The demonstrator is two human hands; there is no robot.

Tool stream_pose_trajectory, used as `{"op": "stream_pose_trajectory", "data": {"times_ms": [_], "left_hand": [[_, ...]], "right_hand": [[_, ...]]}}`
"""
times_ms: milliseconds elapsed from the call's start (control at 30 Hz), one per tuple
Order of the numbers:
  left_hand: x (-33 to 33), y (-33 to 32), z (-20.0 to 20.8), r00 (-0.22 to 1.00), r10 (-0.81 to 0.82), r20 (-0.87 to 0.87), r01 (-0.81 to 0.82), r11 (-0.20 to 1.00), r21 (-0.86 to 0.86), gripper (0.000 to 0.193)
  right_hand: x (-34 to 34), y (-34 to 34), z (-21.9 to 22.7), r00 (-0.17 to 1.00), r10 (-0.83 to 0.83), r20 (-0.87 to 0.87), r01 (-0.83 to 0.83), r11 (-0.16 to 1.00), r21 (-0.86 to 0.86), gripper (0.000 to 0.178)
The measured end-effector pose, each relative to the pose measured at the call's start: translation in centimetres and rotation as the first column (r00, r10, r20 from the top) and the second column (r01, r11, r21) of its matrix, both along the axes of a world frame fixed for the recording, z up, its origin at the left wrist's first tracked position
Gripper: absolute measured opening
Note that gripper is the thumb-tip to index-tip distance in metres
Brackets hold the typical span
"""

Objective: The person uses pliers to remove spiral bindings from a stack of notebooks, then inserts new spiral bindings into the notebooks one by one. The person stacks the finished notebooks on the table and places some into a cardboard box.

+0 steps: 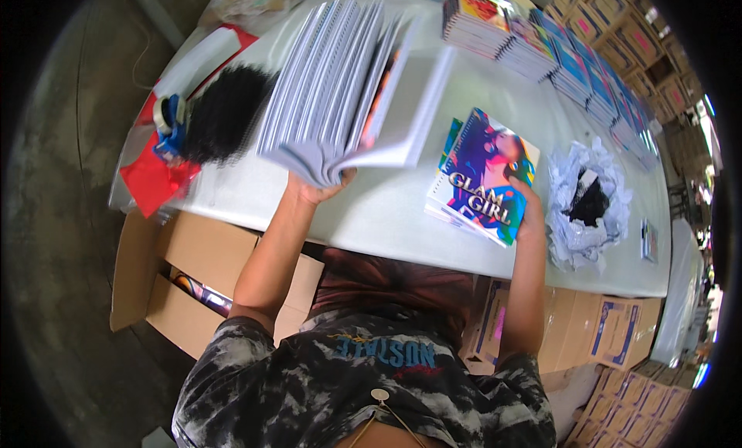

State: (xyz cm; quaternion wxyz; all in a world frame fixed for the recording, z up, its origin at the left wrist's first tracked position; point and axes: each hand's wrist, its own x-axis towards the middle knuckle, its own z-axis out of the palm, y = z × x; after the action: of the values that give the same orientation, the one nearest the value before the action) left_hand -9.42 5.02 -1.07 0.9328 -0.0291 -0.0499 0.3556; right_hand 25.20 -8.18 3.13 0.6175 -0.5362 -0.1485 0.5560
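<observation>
My left hand [321, 189] is closed under the near end of a thick batch of spiral notebooks [317, 85], held up off the table with page edges showing. On its right side one notebook flares open, blurred by motion. My right hand [528, 207] grips the right edge of a colourful-covered spiral notebook [491, 166] showing a figure in purple, blue and yellow. That notebook lies on a small pile of others, whose edges show at the left and below. Fingers under its edge are hidden.
Stacked notebooks [533, 50] line the far right of the white table [371, 216]. Left are a black bristly bundle [228, 115], tape roll [166, 115] and red sheet [158, 177]. Crumpled white plastic [587, 201] sits right. An open carton [189, 293] stands below; cartons [626, 46] rise behind.
</observation>
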Motion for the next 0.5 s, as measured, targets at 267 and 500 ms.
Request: {"op": "stream_pose_trajectory", "data": {"times_ms": [267,500], "left_hand": [[5.4,7.4,-1.3,0.376,0.342,-0.862,0.187,0.883,0.431,0.044],[6.3,9.7,-3.2,0.115,0.500,-0.858,0.359,0.785,0.505,0.049]], "right_hand": [[0.7,0.2,-0.5,0.999,0.044,-0.028,-0.043,0.999,0.022,0.039],[1.3,0.7,-0.7,0.997,0.075,0.005,-0.076,0.996,0.055,0.038]]}}
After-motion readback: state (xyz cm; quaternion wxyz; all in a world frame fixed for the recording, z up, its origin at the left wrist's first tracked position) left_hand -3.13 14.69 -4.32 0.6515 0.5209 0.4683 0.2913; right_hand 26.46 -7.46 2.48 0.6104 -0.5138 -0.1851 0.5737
